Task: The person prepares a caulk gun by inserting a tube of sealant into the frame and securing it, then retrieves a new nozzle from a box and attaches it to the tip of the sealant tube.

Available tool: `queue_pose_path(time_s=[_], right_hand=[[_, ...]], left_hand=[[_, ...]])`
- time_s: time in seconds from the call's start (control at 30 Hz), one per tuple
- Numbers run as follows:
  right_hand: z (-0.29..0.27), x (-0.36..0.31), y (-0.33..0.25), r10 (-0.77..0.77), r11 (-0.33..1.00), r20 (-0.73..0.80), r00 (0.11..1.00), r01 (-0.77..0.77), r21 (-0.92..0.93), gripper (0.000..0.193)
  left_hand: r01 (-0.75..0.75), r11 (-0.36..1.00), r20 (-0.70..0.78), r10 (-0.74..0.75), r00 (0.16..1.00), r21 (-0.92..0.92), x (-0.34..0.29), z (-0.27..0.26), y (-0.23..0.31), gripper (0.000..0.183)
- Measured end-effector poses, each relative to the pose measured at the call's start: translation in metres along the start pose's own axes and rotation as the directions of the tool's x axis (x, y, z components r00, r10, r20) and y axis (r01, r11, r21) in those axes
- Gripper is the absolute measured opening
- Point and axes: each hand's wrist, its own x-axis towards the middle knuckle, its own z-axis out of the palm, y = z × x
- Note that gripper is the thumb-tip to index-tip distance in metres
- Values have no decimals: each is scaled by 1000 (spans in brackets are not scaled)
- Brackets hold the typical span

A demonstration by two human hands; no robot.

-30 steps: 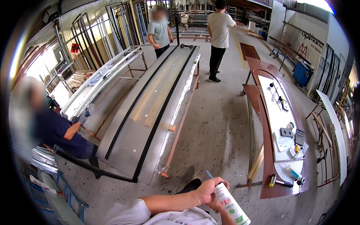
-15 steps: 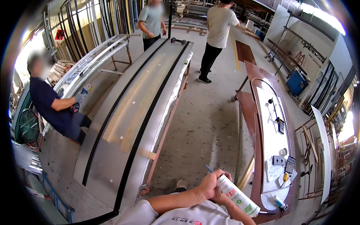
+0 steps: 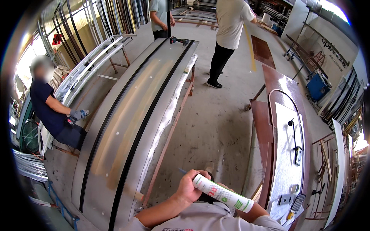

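Observation:
A white sealant cartridge (image 3: 223,194) with green and red print lies slantwise in front of my body. My left hand (image 3: 189,187) is closed at its upper left end. A thin blue-grey tip (image 3: 182,171) sticks out past the left fingers, roughly in line with the cartridge; I cannot tell whether it is a nozzle. My right hand (image 3: 229,188) is mostly behind the cartridge, its fingers hidden. To my left lies a long grey panel (image 3: 131,115) with two black strips (image 3: 133,165) along its length.
A cordless drill (image 3: 179,40) lies at the panel's far end. A co-worker (image 3: 44,100) with another drill stands left, two people (image 3: 227,30) beyond. Right, a brown table (image 3: 304,142) carries a calculator (image 3: 298,201), a tape roll (image 3: 295,188) and papers.
The cartridge and my hands have shifted left in view, and the cartridge is tilted less steeply. The view itself has moved. At left, the co-worker's gloved hand has come lower.

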Motion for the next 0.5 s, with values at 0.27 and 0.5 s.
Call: queue_pose_path(time_s=[0.27, 0.5], right_hand=[[-184, 83, 21, -86, 965, 155, 984, 121, -232, 42], [-329, 192, 3, -102, 819, 145, 984, 166, -549, 33]], left_hand=[[-159, 987, -181, 157, 971, 2, 124, 92, 65, 35], [-253, 965, -239, 232, 943, -61, 239, 142, 132, 34]])
